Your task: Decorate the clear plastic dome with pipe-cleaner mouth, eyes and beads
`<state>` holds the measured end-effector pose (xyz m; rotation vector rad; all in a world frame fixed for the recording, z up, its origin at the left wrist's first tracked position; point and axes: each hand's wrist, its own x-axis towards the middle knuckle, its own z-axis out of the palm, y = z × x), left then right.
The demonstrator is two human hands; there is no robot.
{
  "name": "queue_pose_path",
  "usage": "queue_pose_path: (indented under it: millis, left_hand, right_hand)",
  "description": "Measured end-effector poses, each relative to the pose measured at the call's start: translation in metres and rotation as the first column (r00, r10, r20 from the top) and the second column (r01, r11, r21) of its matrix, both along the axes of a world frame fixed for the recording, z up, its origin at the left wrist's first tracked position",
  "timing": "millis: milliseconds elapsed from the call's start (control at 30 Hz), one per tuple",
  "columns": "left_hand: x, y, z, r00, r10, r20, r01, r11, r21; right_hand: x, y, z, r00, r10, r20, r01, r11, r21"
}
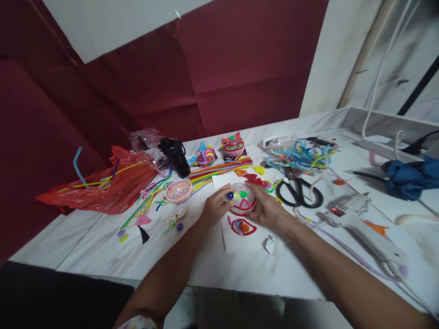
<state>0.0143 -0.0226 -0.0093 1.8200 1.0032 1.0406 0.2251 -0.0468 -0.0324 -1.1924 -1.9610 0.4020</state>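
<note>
Between my two hands sits a clear, rounded craft ball (244,206) decorated with a pink-red band, a green piece and a dark blue piece. My left hand (216,204) grips its left side, and my right hand (266,206) is wrapped round its right side. Under it lies a white paper sheet (230,242). Just below the ball, on that sheet, is a red-outlined eye shape (243,226) with an orange middle. A crumpled white scrap (270,244) lies beside my right wrist.
Black-handled scissors (299,193) and a white glue gun (366,228) lie on the right. Behind are pipe cleaners (219,170), decorated balls (233,147) and a black bottle (175,157). A red plastic bag (103,192) and a small bowl (178,192) are at left.
</note>
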Motion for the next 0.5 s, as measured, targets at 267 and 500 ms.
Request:
queue_pose_path:
  millis: [267, 500]
  left_hand:
    - [0.001, -0.002, 0.002, 0.999, 0.003, 0.045, -0.003, 1.0, -0.004]
    - [0.003, -0.004, 0.003, 0.998, -0.003, 0.055, 0.003, 1.0, -0.003]
  right_hand:
    - [-0.013, -0.001, 0.016, 0.952, -0.132, -0.277, 0.076, 0.976, -0.204]
    - [-0.025, 0.005, 0.019, 0.909, -0.268, -0.318, 0.191, 0.949, -0.252]
